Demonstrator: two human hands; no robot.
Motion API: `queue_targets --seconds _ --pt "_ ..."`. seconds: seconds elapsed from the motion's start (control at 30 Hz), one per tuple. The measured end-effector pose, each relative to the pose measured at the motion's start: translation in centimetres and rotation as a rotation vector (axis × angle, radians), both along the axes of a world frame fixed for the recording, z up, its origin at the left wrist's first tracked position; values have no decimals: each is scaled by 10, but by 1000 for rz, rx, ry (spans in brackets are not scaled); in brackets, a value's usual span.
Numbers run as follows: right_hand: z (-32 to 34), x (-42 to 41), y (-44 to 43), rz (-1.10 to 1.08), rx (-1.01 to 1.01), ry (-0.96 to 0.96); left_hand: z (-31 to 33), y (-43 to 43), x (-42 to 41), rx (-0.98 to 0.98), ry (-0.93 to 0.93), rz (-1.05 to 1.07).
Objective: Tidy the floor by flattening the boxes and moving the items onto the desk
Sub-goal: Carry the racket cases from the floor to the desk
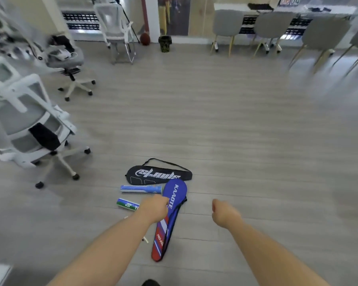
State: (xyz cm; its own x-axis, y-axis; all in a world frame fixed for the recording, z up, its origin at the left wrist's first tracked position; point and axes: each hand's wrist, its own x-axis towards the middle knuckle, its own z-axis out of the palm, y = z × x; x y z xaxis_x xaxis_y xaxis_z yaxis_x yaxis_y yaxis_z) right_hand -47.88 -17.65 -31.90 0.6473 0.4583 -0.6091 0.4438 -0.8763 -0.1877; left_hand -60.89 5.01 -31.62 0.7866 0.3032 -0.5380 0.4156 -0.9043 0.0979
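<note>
Several items lie on the grey floor. A black racket bag (159, 174) is farthest from me. A blue and red racket bag (171, 219) runs from it toward me. Left of that are a blue and white tube (141, 189) and a green tube (127, 203). My left hand (154, 207) hovers with curled fingers in front of the blue bag and the green tube's end, holding nothing. My right hand (223, 213) is a loose fist over bare floor to the right, also holding nothing. No boxes are in view.
White office chairs (29, 124) crowd the left side. A white desk (232, 6) with grey chairs (227, 23) stands along the back right. A dark bin (165, 43) and a ball (145, 38) sit by the far wall. A small white stick (146, 240) lies near the blue bag.
</note>
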Motion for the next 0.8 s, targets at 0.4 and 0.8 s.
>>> queue_targets --seconds 0.4,0.8 --pt "1 126 78 116 14 31 0 48 81 -2 37 201" --pt "-5 277 151 293 -66 35 -10 120 209 -35 45 317"
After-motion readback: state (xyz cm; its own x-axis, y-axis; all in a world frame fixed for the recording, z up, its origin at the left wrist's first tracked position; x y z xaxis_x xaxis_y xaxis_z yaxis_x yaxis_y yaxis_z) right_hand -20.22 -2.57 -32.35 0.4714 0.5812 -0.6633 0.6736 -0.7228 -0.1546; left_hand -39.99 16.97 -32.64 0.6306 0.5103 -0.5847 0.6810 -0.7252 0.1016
